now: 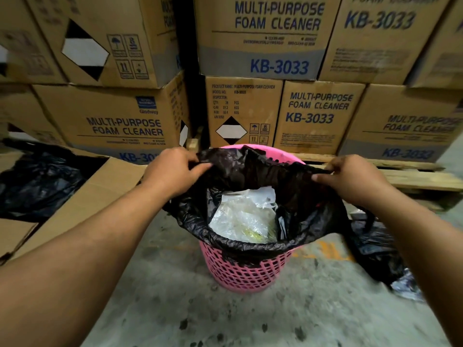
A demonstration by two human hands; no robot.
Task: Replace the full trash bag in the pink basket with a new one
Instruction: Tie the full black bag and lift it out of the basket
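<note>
A pink lattice basket point(246, 270) stands on the concrete floor in front of stacked cartons. A black trash bag point(253, 171) lines it, its near edge folded over the rim and its far edge lifted off the rim. Clear and white plastic rubbish point(243, 216) fills the inside. My left hand point(172, 171) pinches the bag's upper left edge. My right hand point(350, 179) grips the upper right edge. Both hands hold the far edge stretched above the basket.
Cartons marked foam cleaner point(260, 36) form a wall behind the basket, on a wooden pallet point(413, 176). A flattened carton point(82, 196) with black plastic point(37, 181) lies at the left. Another black bag point(375, 249) lies on the floor at the right.
</note>
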